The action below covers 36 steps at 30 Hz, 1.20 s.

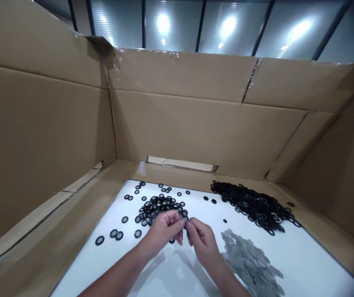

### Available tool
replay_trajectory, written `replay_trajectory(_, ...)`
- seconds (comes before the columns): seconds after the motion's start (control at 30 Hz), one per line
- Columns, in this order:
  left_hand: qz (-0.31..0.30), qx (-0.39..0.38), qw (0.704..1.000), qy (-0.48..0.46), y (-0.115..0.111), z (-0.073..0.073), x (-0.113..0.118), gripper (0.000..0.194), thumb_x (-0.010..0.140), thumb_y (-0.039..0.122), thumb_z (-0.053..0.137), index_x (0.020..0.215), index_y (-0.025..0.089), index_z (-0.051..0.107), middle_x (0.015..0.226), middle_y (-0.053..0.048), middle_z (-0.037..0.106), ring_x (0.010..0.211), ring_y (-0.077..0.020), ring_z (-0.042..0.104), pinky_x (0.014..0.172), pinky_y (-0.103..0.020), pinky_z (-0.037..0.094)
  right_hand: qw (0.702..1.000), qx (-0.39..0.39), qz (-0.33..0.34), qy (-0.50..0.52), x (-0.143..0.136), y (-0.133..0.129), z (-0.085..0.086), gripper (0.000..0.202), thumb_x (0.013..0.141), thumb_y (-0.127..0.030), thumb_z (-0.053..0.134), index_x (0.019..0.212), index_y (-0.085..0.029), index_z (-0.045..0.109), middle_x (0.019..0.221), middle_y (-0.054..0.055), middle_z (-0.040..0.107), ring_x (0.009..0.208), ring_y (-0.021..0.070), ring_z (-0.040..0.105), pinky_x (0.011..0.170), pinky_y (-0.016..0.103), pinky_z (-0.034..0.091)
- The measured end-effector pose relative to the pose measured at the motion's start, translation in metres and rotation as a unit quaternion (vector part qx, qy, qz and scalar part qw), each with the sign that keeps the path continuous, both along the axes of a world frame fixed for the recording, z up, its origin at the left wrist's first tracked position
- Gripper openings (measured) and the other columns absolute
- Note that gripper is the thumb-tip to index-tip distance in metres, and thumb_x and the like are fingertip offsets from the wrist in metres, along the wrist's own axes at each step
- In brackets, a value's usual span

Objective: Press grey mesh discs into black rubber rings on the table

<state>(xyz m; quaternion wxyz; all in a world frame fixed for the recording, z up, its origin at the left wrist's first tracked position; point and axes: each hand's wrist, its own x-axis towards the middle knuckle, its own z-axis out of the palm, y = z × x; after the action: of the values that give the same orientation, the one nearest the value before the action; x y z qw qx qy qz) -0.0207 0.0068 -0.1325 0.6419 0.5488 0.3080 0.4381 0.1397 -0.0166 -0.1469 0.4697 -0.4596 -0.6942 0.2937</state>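
My left hand and my right hand meet above the white board. Between their thumbs and forefingers they pinch a small black ring with a grey centre, partly covered by the fingertips. Just behind my left hand lies a heap of black rings with grey discs in them. A pile of thin grey discs is to the right of my right hand. Farther back on the right is a mound of plain black rings.
Cardboard walls enclose the board at the left, back and right. Several filled rings are scattered on the left of the board. A few single black rings lie between the heaps. One ring rests on the cardboard at right.
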Motion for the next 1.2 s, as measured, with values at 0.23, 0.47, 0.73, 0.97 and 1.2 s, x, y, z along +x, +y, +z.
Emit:
replay_trajectory(0.23,-0.087,-0.021,0.996,0.03,0.007,0.006,-0.017,0.039,0.077,0.046,0.077,0.072,0.016,0.054,0.059,0.0,0.063,0.056,-0.0144,0.064,0.059,-0.026,0.051,0.998,0.043,0.025,-0.032,0.001,-0.003,0.007,0.041,0.101,-0.04,0.041,0.064,-0.021,0.041,0.061,-0.002,0.043,0.057,0.0135,0.042,0.056,0.027,0.031)
replay_trajectory(0.47,-0.208,-0.063,0.971,0.098,0.012,0.01,-0.036,0.033,0.071,0.039,0.083,0.072,0.014,0.061,0.063,-0.003,0.068,0.062,-0.0198,0.071,0.058,-0.028,0.055,0.99,-0.027,0.092,-0.103,0.008,-0.002,0.006,0.03,0.095,-0.028,0.052,0.067,-0.02,0.044,0.064,-0.004,0.045,0.059,0.0121,0.041,0.055,0.025,0.028)
replay_trajectory(0.73,-0.104,-0.058,0.993,0.022,0.002,0.007,-0.012,0.035,0.08,0.047,0.075,0.084,0.016,0.06,0.077,-0.001,0.06,0.074,-0.0168,0.065,0.058,-0.027,0.058,0.999,-0.005,-0.033,0.017,0.0,0.0,-0.006,0.034,0.099,-0.04,0.044,0.071,-0.023,0.036,0.064,-0.005,0.039,0.059,0.0125,0.038,0.055,0.024,0.032)
replay_trajectory(0.97,-0.059,-0.07,0.996,-0.02,-0.004,0.004,0.002,0.043,0.077,0.053,0.076,0.082,0.015,0.058,0.069,0.001,0.056,0.061,-0.0124,0.059,0.055,-0.026,0.055,0.998,-0.003,-0.042,0.043,-0.002,0.0,-0.004,0.037,0.101,-0.046,0.04,0.073,-0.023,0.037,0.063,-0.005,0.04,0.058,0.0127,0.039,0.054,0.025,0.032)
replay_trajectory(1.2,-0.099,-0.057,0.993,0.016,0.002,0.005,-0.013,0.035,0.078,0.045,0.078,0.081,0.014,0.062,0.067,-0.003,0.066,0.059,-0.0147,0.065,0.064,-0.029,0.055,0.997,-0.04,0.06,0.012,0.005,0.001,0.003,0.048,0.1,-0.052,0.038,0.063,-0.022,0.038,0.051,-0.005,0.042,0.049,0.0115,0.039,0.05,0.025,0.032)
